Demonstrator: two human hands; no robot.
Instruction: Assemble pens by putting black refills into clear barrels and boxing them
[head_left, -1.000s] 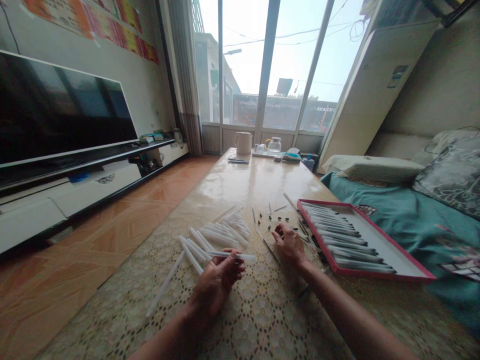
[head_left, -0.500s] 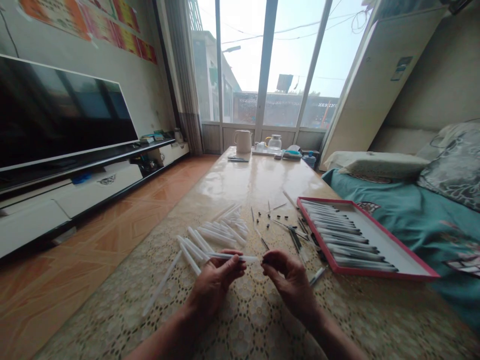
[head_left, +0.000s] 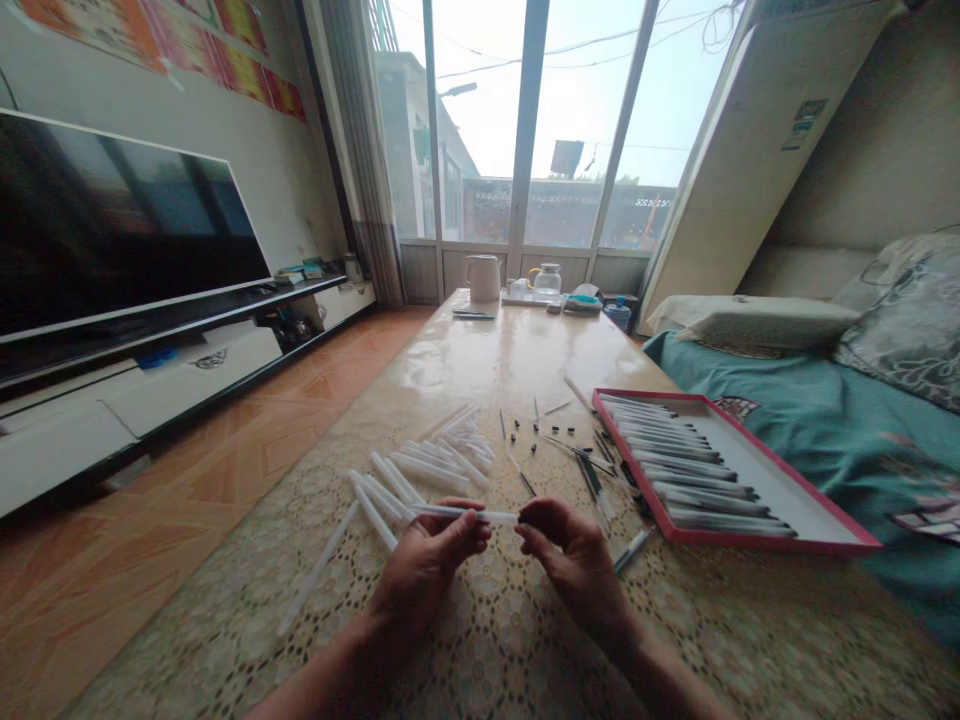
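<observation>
My left hand (head_left: 427,565) pinches a clear plastic pen barrel (head_left: 491,516), held level just above the table. Fingers of my right hand (head_left: 570,555) are closed at the barrel's right end, pinching a small dark piece that I cannot make out. Beyond my left hand lies a loose heap of several more clear barrels (head_left: 424,470). Thin pen refills and tiny dark parts (head_left: 559,445) are scattered ahead of my right hand. A shallow red-edged box (head_left: 795,490) to the right holds a row of finished pens.
The long table (head_left: 487,360) has a lace-patterned cover and carries a white jug (head_left: 482,278) and glass teapot at its far end. A teal sofa (head_left: 840,430) with cushions runs along the right. A TV on a low cabinet stands left, across an orange tiled floor.
My right hand left the scattered small parts, came back toward me and closed at the right end of the barrel. My left hand kept holding the barrel in place.
</observation>
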